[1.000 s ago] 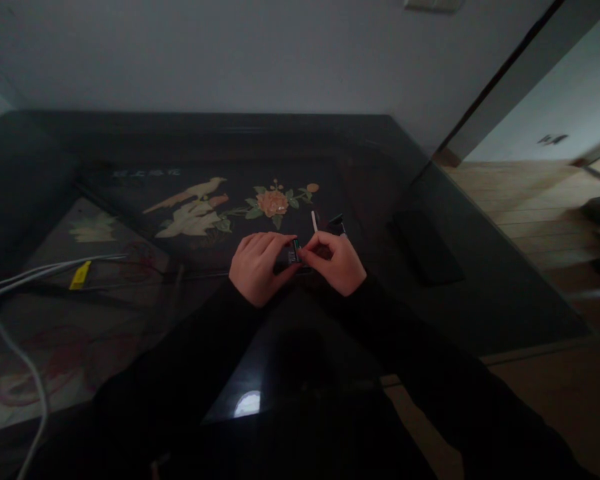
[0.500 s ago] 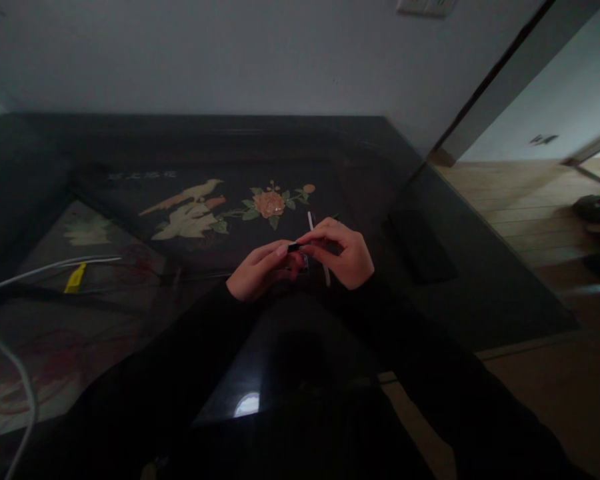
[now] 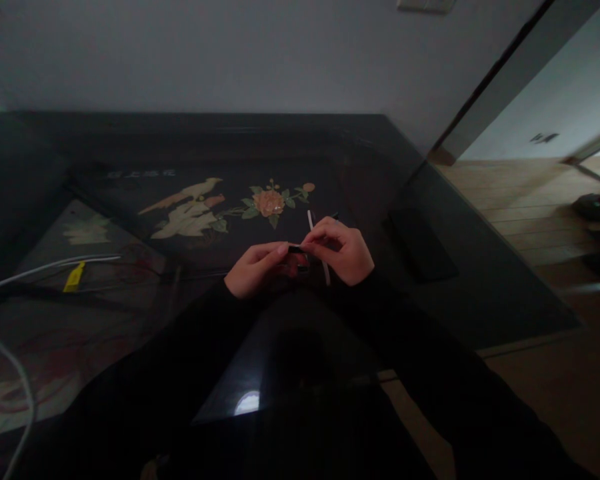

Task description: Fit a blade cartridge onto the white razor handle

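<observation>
My left hand is closed, with thumb and fingers pinching a small flat black piece. My right hand meets it from the other side, its thumb and forefinger pinched together at the right end of that piece. The piece is too small and dark to name. A thin white stick shows above and below my right hand; whether it lies on the table or sits in the hand I cannot tell. A dark tip pokes out behind the right knuckles.
The dark glass-topped table carries a bird-and-flower picture. A flat black object lies at the right. On the left run a white cable and a yellow tag. A wall stands behind.
My right fingertips have shifted slightly right along the black piece, so more of it shows. The left hand has barely moved.
</observation>
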A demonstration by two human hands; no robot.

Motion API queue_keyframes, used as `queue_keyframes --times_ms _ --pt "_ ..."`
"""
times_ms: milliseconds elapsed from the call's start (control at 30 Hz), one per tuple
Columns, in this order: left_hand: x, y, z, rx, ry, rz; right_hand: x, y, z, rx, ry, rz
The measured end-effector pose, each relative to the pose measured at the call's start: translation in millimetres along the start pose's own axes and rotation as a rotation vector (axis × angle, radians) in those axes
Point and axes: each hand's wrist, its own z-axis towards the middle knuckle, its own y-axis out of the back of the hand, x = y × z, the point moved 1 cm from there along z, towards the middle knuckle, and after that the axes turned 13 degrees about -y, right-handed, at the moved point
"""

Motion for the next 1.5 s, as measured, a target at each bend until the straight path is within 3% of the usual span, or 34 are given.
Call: queue_keyframes --times_ms 167,233,467,800,1233,1500 --pt "-4 12.5 4 -0.163 -0.192 0.577 -5 -4 0 -0.069 -0.054 -0.105" --pt "-2 15.2 5 -0.192 -0.259 0.714 -8 -7 0 -0.069 -0.062 -0.145" --pt "8 15.3 3 -0.074 -0.393 0.997 -17 -15 4 -0.071 -0.041 -0.384" --pt "19 21.6 6 0.037 -0.330 1.103 -29 -19 6 -0.003 -0.033 -0.536" --pt "20 20.0 6 0.054 -0.301 1.087 -28 -19 4 0.090 -0.038 -0.600" --pt "18 18.8 6 0.050 -0.305 1.074 -24 -18 3 0.080 -0.047 -0.624"
